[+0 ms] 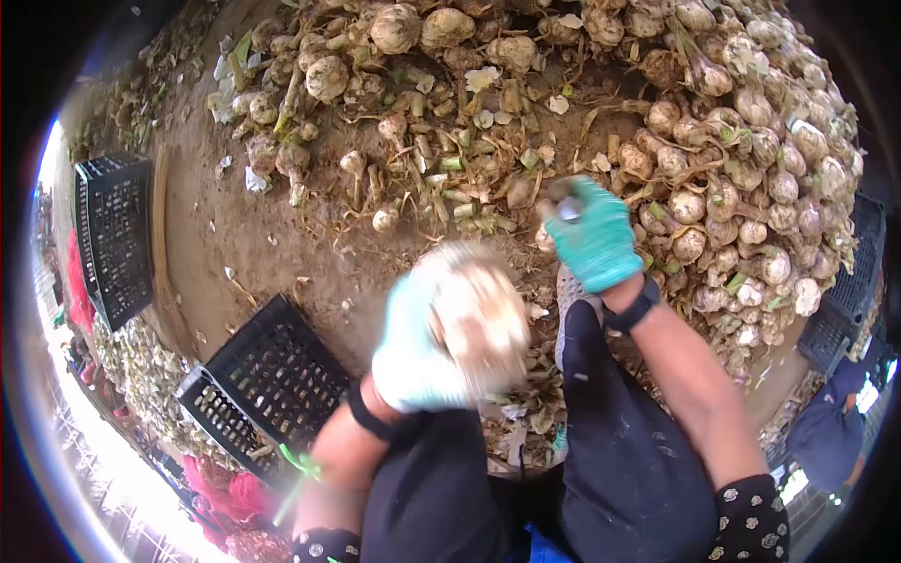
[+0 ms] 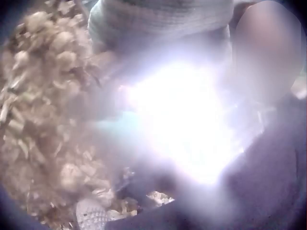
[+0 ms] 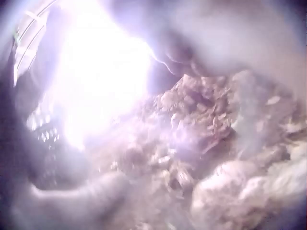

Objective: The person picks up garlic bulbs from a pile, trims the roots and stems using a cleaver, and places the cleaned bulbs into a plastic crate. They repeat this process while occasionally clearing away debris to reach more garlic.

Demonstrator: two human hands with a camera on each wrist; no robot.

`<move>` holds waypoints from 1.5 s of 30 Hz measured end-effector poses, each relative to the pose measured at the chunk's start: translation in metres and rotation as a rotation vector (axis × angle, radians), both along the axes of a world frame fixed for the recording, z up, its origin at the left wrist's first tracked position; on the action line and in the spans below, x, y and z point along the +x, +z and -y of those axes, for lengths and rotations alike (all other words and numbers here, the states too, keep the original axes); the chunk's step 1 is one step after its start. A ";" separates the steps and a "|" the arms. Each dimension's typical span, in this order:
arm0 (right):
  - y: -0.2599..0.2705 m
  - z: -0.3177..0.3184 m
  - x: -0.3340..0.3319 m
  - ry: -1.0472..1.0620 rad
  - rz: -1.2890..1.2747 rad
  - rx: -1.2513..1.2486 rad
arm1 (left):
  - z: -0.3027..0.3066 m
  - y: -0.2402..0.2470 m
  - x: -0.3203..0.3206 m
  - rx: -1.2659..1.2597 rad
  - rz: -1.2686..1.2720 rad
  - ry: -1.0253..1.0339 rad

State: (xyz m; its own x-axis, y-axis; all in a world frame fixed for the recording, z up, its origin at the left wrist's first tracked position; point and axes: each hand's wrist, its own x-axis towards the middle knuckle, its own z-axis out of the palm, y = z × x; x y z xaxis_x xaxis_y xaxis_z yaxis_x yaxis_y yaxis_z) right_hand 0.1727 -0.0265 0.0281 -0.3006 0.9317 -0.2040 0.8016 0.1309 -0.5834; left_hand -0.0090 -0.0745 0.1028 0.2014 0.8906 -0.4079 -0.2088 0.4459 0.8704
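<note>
In the head view my left hand [image 1: 413, 361], in a pale green glove, grips a blurred clump of whitish garlic bulbs [image 1: 479, 314] above my knees. My right hand [image 1: 596, 239], in a green glove, reaches to the near edge of the garlic heap [image 1: 741, 188]. Its fingers are curled round a small shiny silver and dark object [image 1: 569, 208], whose kind I cannot tell. Loose garlic and cut stalks [image 1: 455, 192] lie on the soil just beyond both hands. Strong glare washes out the middle of the left wrist view and the upper left of the right wrist view.
A black plastic crate [image 1: 277, 371] stands by my left forearm, and another crate [image 1: 113, 235] lies farther left. More dark crates [image 1: 840, 310] are at the right, near another person [image 1: 826, 432]. Red mesh bags [image 1: 225, 497] lie at lower left. My shoe [image 1: 568, 310] is below the right hand.
</note>
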 end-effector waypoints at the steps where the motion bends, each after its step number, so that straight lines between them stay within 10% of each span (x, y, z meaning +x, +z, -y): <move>1: 0.020 0.003 -0.001 -0.285 -0.347 -0.172 | -0.002 -0.007 0.004 -0.293 0.245 0.260; 2: 0.036 0.001 -0.002 -0.576 -0.696 -0.327 | -0.005 -0.010 0.002 -0.123 0.141 0.221; 7: 0.055 0.000 -0.013 -0.363 -0.887 -0.926 | -0.010 -0.026 -0.001 0.087 -0.209 0.029; 9: 0.046 0.010 -0.021 -0.413 -1.005 -0.781 | -0.008 -0.029 0.000 0.293 -0.521 -0.062; 11: 0.054 0.009 -0.021 -0.424 -0.976 -0.575 | 0.001 -0.032 0.002 0.079 -0.342 0.341; 12: 0.064 0.002 -0.014 -0.326 -0.867 -0.701 | 0.002 -0.043 -0.007 -0.183 0.198 0.568; 17: 0.057 0.000 -0.012 0.006 -0.574 -0.583 | -0.005 -0.022 -0.010 -0.297 0.109 0.266; 20: 0.052 0.003 -0.012 0.124 -0.361 0.019 | -0.003 -0.020 -0.015 -0.199 -0.224 0.150; 24: 0.019 -0.002 -0.007 0.252 -0.120 -0.003 | 0.004 -0.019 -0.024 -0.049 -0.378 0.225; 28: 0.023 -0.003 0.006 -0.054 -0.101 -0.204 | -0.011 -0.023 -0.054 -0.060 -0.220 0.585; 31: 0.033 -0.005 0.002 -0.304 -0.295 -0.272 | -0.030 -0.020 -0.053 0.045 -0.352 0.423; 38: 0.053 -0.008 -0.012 0.149 -0.324 0.241 | -0.017 -0.029 -0.038 -0.265 0.183 0.269; 41: 0.041 -0.012 -0.012 0.282 -0.265 0.175 | -0.005 -0.045 -0.054 0.178 -0.537 -0.177; 43: 0.018 -0.021 -0.005 0.116 -0.049 -0.148 | -0.024 0.000 -0.042 -0.126 0.349 0.033; 45: 0.014 -0.016 0.012 -0.152 -0.147 -0.209 | -0.027 0.001 -0.055 -0.031 0.281 0.135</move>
